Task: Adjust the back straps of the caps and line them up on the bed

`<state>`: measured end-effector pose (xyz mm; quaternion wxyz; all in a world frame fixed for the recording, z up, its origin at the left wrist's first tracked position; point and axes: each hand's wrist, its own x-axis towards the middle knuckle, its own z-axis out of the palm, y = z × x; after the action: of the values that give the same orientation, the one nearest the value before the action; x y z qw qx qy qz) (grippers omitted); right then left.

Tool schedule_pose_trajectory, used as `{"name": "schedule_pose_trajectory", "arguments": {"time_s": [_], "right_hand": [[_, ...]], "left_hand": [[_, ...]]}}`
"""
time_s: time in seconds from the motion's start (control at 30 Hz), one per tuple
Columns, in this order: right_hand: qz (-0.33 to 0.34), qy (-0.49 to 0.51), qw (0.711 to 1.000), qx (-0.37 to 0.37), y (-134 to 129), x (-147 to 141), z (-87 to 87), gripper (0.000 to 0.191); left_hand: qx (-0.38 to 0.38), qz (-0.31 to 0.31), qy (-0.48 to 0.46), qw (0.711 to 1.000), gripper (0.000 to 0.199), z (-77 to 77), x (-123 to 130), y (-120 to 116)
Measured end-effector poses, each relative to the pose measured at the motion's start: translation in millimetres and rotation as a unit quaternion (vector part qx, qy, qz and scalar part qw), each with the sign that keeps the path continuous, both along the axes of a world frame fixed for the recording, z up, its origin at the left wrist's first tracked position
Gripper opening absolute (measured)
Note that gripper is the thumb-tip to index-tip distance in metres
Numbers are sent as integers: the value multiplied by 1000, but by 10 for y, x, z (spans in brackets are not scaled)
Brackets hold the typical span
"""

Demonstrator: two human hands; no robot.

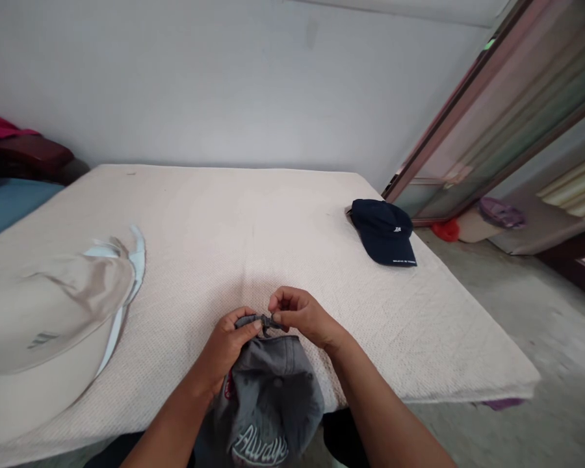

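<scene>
A grey baseball cap (285,370) with white "Always" lettering hangs at the table's front edge, its back strap (268,321) uppermost. My left hand (236,338) pinches the strap's left part between thumb and fingers. Closed on the strap's right part is my right hand (299,315), thumb against the curled fingers. The buckle area between the two hands is too small to make out clearly. A bit of red patch shows on the cap's left side by my left wrist.
On the pale cloth-covered table (244,221), a beige hat (53,312) with light-blue edging lies at left. A navy cap (383,231) lies at the right edge. Behind the table is a white wall (214,78); a framed glass door (468,130) stands at right.
</scene>
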<state>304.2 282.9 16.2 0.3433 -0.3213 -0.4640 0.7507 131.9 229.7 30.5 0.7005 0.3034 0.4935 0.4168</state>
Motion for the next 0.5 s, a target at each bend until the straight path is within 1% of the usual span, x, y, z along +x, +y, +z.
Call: {"name": "schedule_pose_trajectory", "arguments": {"time_s": [0.23,0.33,0.5], "right_hand": [[-27,-3,1000,10,7,33,21,17],[-17,-8,1000,8,-3,19,19,18],[-6,-48,999,15,-12,-11,2,17]], "left_hand": [[8,0,2,1000,21,-30,4,-4],[18,-1,19,1000,22,-41,7,3],[26,-18,51,998,24,-57,14,14]]}}
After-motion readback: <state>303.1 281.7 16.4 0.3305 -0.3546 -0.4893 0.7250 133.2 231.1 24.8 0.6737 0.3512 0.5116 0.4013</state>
